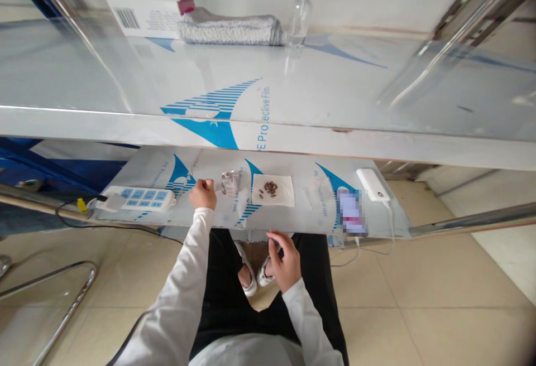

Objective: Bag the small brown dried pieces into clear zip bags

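White cloth sleeve [173, 296] nearest; left hand [204, 193] curled closed, contents unclear, nine o'clock of white square paper [287, 196]; right hand [286, 261] apart, loose, six. Small brown pellets [271, 188] likely suit light pinching.

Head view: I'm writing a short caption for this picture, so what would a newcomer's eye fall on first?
Probably the big blue print on the front of the upper shelf. Next, the small brown pieces on a white square sheet, midway along the lower shelf. Then the curled left hand, between the power strip and a clear wrapper.
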`<state>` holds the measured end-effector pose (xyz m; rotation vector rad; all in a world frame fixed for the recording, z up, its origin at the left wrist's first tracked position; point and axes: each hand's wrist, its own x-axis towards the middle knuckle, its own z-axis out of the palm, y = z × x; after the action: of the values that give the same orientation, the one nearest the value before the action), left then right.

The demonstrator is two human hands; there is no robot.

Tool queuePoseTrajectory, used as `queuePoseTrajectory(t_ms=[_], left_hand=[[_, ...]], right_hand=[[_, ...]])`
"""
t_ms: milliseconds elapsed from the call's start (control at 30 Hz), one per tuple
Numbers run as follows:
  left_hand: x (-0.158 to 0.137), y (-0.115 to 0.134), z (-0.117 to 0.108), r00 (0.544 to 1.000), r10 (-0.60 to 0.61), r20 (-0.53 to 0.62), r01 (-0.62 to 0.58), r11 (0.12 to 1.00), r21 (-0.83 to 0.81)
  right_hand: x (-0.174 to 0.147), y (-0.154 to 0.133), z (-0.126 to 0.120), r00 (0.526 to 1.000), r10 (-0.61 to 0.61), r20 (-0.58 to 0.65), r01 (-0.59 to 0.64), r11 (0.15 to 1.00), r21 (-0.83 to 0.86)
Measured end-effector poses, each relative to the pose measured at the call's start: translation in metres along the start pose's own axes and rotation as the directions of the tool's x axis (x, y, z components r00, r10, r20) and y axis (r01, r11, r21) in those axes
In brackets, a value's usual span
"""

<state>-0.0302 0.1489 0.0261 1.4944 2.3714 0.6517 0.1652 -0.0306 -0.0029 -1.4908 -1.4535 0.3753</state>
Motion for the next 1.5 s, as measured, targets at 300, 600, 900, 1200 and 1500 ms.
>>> queuePoseTrajectory(t_ms=[300, 600, 900, 1200, 1500], left_hand=[[-0.131, 0.016, -0.016, 0.875, 0.225, 0.428, 0.327, 0.377, -0.867], [-0.157, 0.001, -0.019, 0.771, 0.188, 0.609, 0.546, 0.297, -0.783], [-0.156, -0.006, -0.018, 0.706, 0.312, 0.635, 0.419, 0.540, -0.730], [-0.163, 0.007, -0.041, 0.884, 0.320, 0.341, -0.144, 0.879, -0.454], [-0.151, 0.026, -0.059, 0.780, 0.417, 0.467, -0.147, 0.847, -0.511]], right_hand=[[0.054, -0.042, 0.003, 0.997, -0.013, 0.081, -0.001, 0.986, 0.165], [0.021, -0.041, -0.014, 0.993, 0.029, 0.115, -0.050, 0.982, 0.183], [0.020, -0.024, -0.032, 0.890, 0.183, 0.417, -0.316, 0.908, 0.276], [0.018, -0.017, -0.029, 0.996, 0.009, 0.088, 0.014, 0.966, -0.260], [0.039, -0.015, -0.039, 0.867, -0.147, 0.476, -0.006, 0.953, 0.304]])
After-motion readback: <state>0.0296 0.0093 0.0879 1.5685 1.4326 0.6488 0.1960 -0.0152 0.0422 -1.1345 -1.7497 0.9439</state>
